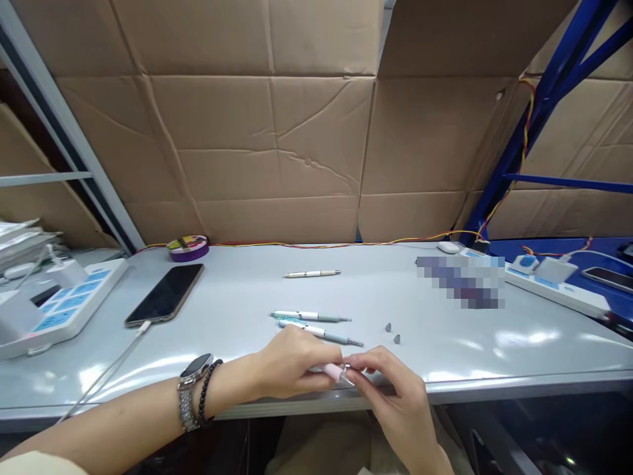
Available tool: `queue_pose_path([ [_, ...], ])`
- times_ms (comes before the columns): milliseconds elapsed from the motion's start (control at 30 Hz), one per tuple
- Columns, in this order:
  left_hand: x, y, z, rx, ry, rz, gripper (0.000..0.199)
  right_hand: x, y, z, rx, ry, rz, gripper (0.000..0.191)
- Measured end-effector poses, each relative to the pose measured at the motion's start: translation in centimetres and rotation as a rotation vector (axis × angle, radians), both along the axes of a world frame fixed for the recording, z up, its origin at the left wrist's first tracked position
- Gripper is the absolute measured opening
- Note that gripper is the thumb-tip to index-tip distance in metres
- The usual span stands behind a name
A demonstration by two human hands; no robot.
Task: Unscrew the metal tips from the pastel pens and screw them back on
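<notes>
Close to the table's front edge, my left hand (pixel 294 363) is closed round a pale pink pen (pixel 333 371), most of which its fingers hide. The thumb and forefinger of my right hand (pixel 398 389) pinch the pen's right end, where something silvery and clear shows; its exact shape is hard to make out. Just beyond my left hand lie two white-and-teal pens, a farther one (pixel 311 316) and a nearer one (pixel 326 333). Two small grey cone-shaped pieces, one (pixel 388 327) behind the other (pixel 396 339), rest to their right. Farther back is a white pen (pixel 312 273).
A phone (pixel 165 295) on a charging cable lies at left, beside a power strip (pixel 82 307). Purple tape (pixel 188 248) sits near the cardboard wall (pixel 257 145). On the right are a blurred patch (pixel 462 282), another power strip (pixel 558 290) and a blue metal frame (pixel 534 119).
</notes>
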State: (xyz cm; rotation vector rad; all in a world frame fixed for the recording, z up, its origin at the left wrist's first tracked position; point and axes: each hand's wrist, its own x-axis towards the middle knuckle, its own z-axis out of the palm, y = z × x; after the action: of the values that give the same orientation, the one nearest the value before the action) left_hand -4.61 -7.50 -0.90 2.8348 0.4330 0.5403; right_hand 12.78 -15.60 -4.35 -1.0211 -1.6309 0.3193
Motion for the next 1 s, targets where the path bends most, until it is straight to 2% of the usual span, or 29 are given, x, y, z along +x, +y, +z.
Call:
queue_pose_path([
  [167,0.0,0.0,-0.1,-0.004,-0.003,-0.014,0.011,0.1,-0.1,-0.2,-0.094,0.060,0.000,0.008],
  [267,0.1,-0.1,-0.1,-0.020,0.002,0.058,0.007,0.3,-0.2,-0.1,-0.122,0.102,-0.013,0.007],
  [400,0.3,-0.3,0.1,-0.035,0.021,0.163,0.016,0.8,-0.4,0.1,-0.070,0.147,-0.047,0.005],
  [567,0.3,-0.4,0.2,-0.038,0.041,0.196,0.027,1.2,-0.6,0.3,0.016,0.088,-0.033,0.012],
  [800,0.3,-0.3,0.0,-0.028,0.041,0.216,0.028,1.0,-0.5,0.4,0.101,-0.010,-0.048,0.018],
  [1000,0.4,-0.4,0.1,-0.024,0.045,0.235,0.029,1.2,-0.7,0.5,0.109,-0.033,-0.063,0.019],
])
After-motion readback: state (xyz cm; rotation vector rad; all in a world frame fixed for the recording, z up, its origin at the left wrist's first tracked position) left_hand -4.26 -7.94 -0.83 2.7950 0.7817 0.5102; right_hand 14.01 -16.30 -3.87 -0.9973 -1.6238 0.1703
